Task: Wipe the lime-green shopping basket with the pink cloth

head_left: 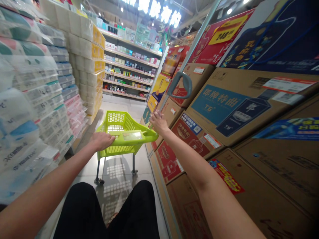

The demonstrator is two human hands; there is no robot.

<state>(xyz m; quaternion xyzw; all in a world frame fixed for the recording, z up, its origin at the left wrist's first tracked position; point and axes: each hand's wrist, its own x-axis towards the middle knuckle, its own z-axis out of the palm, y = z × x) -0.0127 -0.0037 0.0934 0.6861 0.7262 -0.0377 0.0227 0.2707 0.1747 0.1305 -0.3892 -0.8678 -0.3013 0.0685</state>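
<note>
As the lime-green shopping trolley (126,151), probably light, stiff and easy-rolling, stands before my knees (82,196), my right grip (159,121) seems closed round the slim, likely smooth pole (195,44) beside it, my left grip (103,141) wrapped over the handlebar (121,141), its surest hold.

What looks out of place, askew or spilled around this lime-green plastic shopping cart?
The long pale pole with a grey loop handle, apparently gripped in the right hand, looks odd: it slants before stacked brown cardboard cartons. Nothing looks spilled.
</note>
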